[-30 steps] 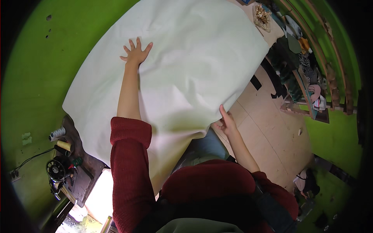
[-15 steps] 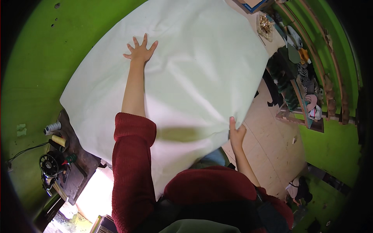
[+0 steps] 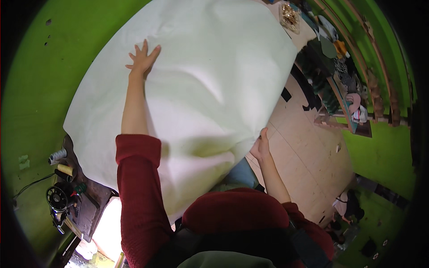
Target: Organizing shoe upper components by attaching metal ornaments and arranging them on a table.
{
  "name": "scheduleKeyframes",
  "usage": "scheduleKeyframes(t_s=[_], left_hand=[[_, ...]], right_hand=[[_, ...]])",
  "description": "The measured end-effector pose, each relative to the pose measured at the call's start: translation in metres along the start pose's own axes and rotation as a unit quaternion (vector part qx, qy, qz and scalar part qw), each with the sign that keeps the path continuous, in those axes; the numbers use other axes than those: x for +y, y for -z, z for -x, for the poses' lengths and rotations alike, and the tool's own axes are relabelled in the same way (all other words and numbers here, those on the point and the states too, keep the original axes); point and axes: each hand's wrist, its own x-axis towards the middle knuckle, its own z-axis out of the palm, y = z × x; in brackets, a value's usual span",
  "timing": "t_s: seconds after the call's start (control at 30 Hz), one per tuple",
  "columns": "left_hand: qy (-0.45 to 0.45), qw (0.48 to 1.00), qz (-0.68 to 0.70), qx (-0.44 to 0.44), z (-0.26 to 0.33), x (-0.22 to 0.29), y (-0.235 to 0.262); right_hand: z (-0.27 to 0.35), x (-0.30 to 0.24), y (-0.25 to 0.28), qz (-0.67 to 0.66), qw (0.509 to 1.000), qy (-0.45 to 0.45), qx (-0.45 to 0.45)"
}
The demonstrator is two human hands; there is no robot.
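A large white sheet of fabric or soft material spreads out before me, with folds running toward its right edge. My left hand lies on its far left part, fingers spread wide and palm down. At the near right edge my right hand grips the white sheet, the thumb pointing up and the other fingers partly hidden by the material. Whatever lies beneath the sheet is mostly covered.
On the left stands a sewing machine on a dark table, with a white thread cone and a yellow one. Back right are a box of gold-coloured pieces and a cluttered wooden rack. The tiled floor shows at right.
Both hands have shifted a little to the left in view, along with the sheet. The folds near my right hand have bulged and changed shape, and the right grip holds.
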Motion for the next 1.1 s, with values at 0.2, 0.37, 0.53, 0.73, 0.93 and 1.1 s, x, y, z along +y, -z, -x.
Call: scheduleKeyframes(t_s=[0.2, 0.37, 0.53, 0.73, 0.93, 1.1], left_hand=[[-0.240, 0.968, -0.026, 0.066, 0.100, 0.048, -0.026], [-0.248, 0.950, -0.154, -0.107, 0.221, 0.087, -0.071], [-0.225, 0.962, -0.155, 0.019, 0.230, 0.051, -0.118], [-0.225, 0.960, -0.163, 0.046, 0.231, 0.055, -0.118], [-0.212, 0.961, -0.171, 0.039, 0.232, 0.060, -0.114], [-0.198, 0.962, -0.184, 0.044, 0.235, 0.063, -0.121]], right_hand=[[0.002, -0.003, -0.008, -0.254, 0.961, -0.110, -0.019], [0.002, 0.019, 0.030, -0.140, 0.985, -0.081, 0.052], [0.036, 0.000, -0.003, -0.079, 0.981, 0.057, 0.165], [0.067, 0.001, 0.020, 0.136, 0.935, 0.218, 0.246], [0.059, 0.000, 0.036, 0.132, 0.954, 0.179, 0.202], [0.051, 0.013, 0.016, -0.105, 0.992, -0.009, 0.072]])
